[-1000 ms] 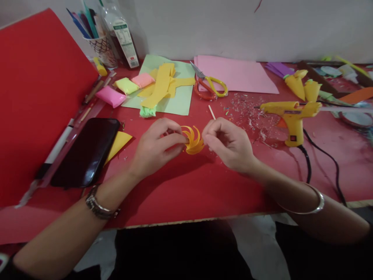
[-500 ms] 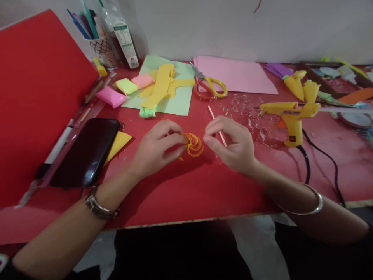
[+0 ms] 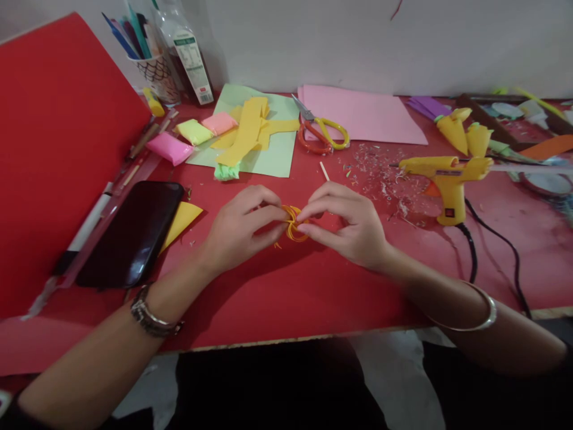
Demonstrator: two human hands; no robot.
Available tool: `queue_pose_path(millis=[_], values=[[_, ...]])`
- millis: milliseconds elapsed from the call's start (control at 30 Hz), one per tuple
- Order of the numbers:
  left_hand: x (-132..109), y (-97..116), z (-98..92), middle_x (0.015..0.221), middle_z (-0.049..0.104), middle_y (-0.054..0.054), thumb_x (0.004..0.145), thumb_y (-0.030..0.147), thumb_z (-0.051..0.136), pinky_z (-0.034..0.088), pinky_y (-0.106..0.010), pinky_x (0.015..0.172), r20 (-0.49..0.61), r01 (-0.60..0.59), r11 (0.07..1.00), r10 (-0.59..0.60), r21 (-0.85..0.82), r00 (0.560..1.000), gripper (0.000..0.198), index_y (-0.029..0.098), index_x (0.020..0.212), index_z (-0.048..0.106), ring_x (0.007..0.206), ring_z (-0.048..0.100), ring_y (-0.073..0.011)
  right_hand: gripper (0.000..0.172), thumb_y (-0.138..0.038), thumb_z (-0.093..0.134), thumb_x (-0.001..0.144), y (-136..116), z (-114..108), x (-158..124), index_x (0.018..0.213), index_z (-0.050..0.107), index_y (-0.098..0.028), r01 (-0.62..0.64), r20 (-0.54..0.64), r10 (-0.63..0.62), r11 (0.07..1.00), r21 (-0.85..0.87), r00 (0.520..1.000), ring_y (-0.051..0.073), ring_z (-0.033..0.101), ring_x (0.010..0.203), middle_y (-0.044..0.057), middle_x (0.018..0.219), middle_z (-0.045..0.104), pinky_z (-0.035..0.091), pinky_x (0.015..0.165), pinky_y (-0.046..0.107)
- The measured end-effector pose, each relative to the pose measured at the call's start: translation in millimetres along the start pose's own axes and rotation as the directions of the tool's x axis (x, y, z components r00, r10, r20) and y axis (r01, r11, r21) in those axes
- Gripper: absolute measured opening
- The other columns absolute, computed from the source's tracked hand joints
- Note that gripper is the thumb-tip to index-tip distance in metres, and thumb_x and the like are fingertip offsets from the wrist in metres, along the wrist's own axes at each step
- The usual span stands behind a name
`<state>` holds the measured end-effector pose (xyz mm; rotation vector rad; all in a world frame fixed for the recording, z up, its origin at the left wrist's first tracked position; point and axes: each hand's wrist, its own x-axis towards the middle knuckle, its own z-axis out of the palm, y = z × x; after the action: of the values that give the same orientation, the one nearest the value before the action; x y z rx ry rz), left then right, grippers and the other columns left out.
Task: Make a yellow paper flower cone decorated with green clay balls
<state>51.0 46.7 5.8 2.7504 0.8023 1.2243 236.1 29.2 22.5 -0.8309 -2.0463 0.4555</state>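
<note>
A small bundle of curled yellow-orange paper strips point(image 3: 293, 232) is held above the middle of the red table. My left hand point(image 3: 246, 224) pinches it from the left between thumb and fingers. From the other side, the thumb and fingertips of my right hand point(image 3: 347, 221) close on the curled ends. Just behind my right hand lies a thin pale stick point(image 3: 324, 171), its lower part hidden by that hand.
Scissors point(image 3: 329, 134) lie by pink sheets point(image 3: 367, 116). Yellow paper strips point(image 3: 248, 131) rest on a green sheet point(image 3: 282, 161). A phone point(image 3: 134, 233) is at left, a yellow glue gun point(image 3: 450, 179) with a black cord at right, near scattered scraps point(image 3: 389, 179).
My right hand has moved left, from beside the curled strips onto their ends, and its fingers now close on them. My left hand keeps its pinch in the same place.
</note>
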Motion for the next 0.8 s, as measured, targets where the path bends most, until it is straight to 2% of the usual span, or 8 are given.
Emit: queue_pose_path(millis=[333, 433, 533, 600, 667, 800], values=[[1.3, 1.3, -0.1, 0.07, 0.057, -0.001, 0.079, 0.017, 0.05, 0.042, -0.022, 0.057, 0.036, -0.034, 0.999, 0.035, -0.009, 0.999, 0.008, 0.017, 0.073, 0.056, 0.065, 0.052, -0.0106, 0.005, -0.014, 0.057, 0.074, -2.2, 1.4, 0.4, 0.069, 0.056, -0.017, -0.027, 0.042, 0.025, 0.999, 0.04, 0.999, 0.008, 0.05, 0.062, -0.001, 0.068, 0.054, 0.042, 0.057, 0.022], [1.1, 1.0, -0.1, 0.071, 0.057, -0.001, 0.079, 0.016, 0.05, 0.043, -0.021, 0.057, 0.047, -0.04, 0.999, 0.04, -0.001, 0.998, 0.008, 0.017, 0.073, 0.056, 0.066, 0.053, -0.0104, 0.008, -0.011, 0.055, 0.073, -2.3, 0.8, 0.6, 0.068, 0.053, -0.017, -0.06, 0.009, 0.06, 0.995, 0.081, 0.998, 0.008, 0.048, 0.062, -0.001, 0.068, 0.052, 0.042, 0.058, 0.023], [0.6, 1.1, 0.1, 0.072, 0.057, -0.001, 0.079, 0.016, 0.05, 0.043, -0.021, 0.059, 0.042, -0.039, 0.999, 0.039, 0.014, 0.998, 0.009, 0.017, 0.073, 0.056, 0.067, 0.053, -0.0105, 0.011, -0.009, 0.051, 0.074, -0.4, 0.3, 1.4, 0.068, 0.05, -0.018, -0.129, -0.048, 0.14, 0.973, 0.192, 0.989, 0.008, 0.048, 0.064, -0.002, 0.067, 0.05, 0.042, 0.061, 0.024], [0.6, 1.9, 0.1, 0.072, 0.057, -0.001, 0.078, 0.015, 0.051, 0.044, -0.021, 0.059, 0.039, -0.03, 1.0, 0.03, 0.007, 0.999, 0.008, 0.017, 0.072, 0.056, 0.067, 0.054, -0.0105, 0.01, -0.011, 0.049, 0.076, 2.3, 0.1, 2.5, 0.07, 0.048, -0.018, -0.202, -0.092, 0.242, 0.927, 0.316, 0.966, 0.008, 0.049, 0.065, -0.002, 0.068, 0.051, 0.042, 0.063, 0.024], [1.4, 3.3, -0.4, 0.071, 0.056, -0.001, 0.077, 0.014, 0.051, 0.044, -0.021, 0.058, 0.027, 0.029, 0.999, -0.028, -0.043, 0.999, 0.008, 0.017, 0.071, 0.055, 0.066, 0.053, -0.0101, 0.01, -0.015, 0.047, 0.079, 6.2, -0.3, 3.8, 0.07, 0.047, -0.019, -0.279, -0.108, 0.37, 0.835, 0.474, 0.923, 0.008, 0.05, 0.064, -0.002, 0.07, 0.052, 0.043, 0.064, 0.024], [4.2, 5.8, -3.1, 0.066, 0.054, 0.0, 0.077, 0.014, 0.05, 0.042, -0.02, 0.055, 0.035, 0.211, 0.963, -0.208, -0.168, 0.978, 0.01, 0.016, 0.069, 0.055, 0.059, 0.05, -0.0087, 0.013, -0.02, 0.051, 0.078, 14.8, -2.1, 5.2, 0.067, 0.045, -0.02, -0.403, -0.031, 0.572, 0.614, 0.678, 0.819, 0.005, 0.048, 0.058, -0.003, 0.067, 0.052, 0.042, 0.06, 0.021]])
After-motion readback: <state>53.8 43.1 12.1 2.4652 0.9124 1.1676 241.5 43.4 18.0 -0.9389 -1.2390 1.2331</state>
